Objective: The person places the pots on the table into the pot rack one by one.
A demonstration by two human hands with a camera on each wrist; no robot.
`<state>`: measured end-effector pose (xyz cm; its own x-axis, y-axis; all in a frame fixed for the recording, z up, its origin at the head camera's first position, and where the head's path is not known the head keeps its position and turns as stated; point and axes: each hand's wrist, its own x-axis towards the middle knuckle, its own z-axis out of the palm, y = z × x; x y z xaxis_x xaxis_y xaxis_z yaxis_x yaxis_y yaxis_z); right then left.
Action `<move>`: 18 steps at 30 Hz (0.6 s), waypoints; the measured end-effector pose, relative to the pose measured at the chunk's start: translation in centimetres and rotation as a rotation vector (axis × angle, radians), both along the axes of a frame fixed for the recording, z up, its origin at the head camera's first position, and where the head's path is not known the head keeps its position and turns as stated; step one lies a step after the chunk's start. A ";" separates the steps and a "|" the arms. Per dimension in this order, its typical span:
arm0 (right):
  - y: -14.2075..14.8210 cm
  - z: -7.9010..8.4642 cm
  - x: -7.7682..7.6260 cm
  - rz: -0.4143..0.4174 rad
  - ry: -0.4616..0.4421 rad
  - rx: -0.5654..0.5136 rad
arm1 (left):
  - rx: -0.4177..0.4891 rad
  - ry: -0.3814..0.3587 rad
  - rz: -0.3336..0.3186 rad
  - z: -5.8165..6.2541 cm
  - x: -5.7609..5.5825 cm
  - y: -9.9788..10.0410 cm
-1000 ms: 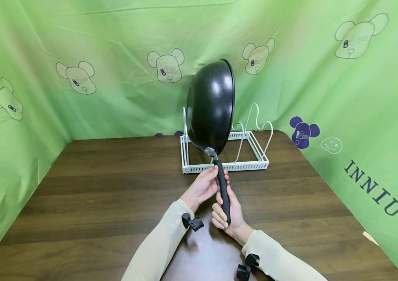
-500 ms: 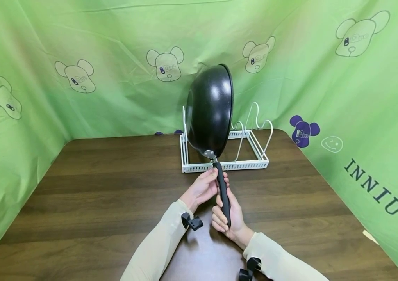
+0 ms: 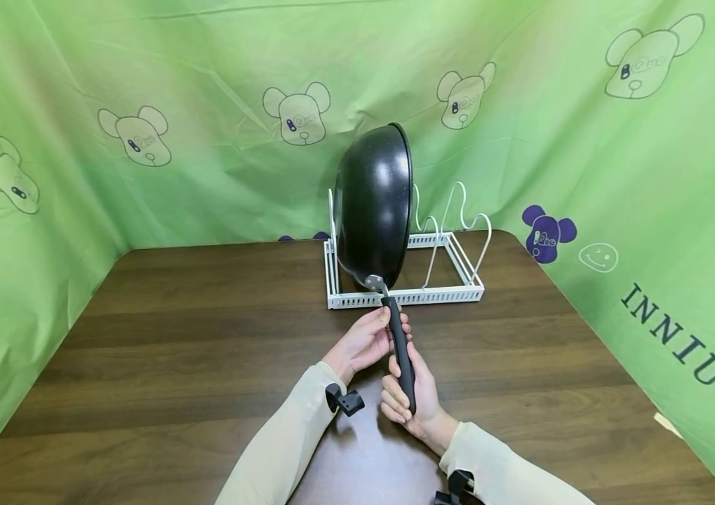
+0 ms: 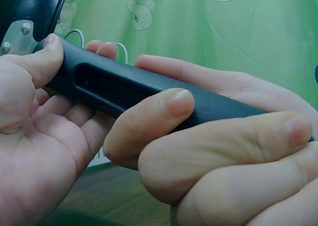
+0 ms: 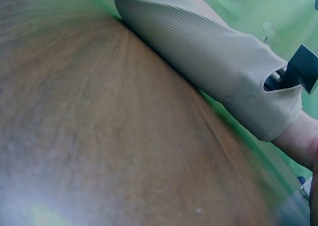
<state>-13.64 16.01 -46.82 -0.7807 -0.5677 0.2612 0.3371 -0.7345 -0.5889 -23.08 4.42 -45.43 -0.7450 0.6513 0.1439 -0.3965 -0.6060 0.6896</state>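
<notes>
A black wok [image 3: 372,203] stands on its side over the left part of a white wire rack [image 3: 439,296], its rim to the right and its rounded base to the left. Its black handle [image 3: 401,358] points down toward the person. Near the metal bracket [image 4: 20,37], the left hand [image 3: 365,340] pinches the handle's upper end, thumb on top and fingers beneath. Lower down, the right hand [image 3: 412,400] grips the handle with fingers wrapped round it. In the left wrist view both hands appear on the handle [image 4: 149,87]. The right wrist view shows mostly the left sleeve [image 5: 208,57].
The rack stands at the back of a brown wooden table [image 3: 174,351], with curved wire dividers [image 3: 483,245] rising right of the wok. A green curtain [image 3: 218,84] with printed bear heads hangs close behind and along both sides.
The wok has come down and tipped slightly left, lower into the rack. Both hands have shifted a little toward the person while keeping their hold on the handle.
</notes>
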 end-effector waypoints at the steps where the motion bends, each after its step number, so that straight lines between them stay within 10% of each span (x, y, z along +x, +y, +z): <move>1: 0.0 0.0 0.0 0.001 -0.001 0.001 | 0.000 -0.003 0.001 0.0 0.0 0.0; 18: 0.8 0.3 -0.1 -0.004 -0.063 0.098 | 0.021 0.020 -0.018 -0.6 0.0 -0.1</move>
<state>-13.72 16.82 -46.54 -0.7960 -0.5851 0.1550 0.3730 -0.6758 -0.6357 -23.06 4.37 -46.08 -0.7300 0.6613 0.1724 -0.3936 -0.6131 0.6850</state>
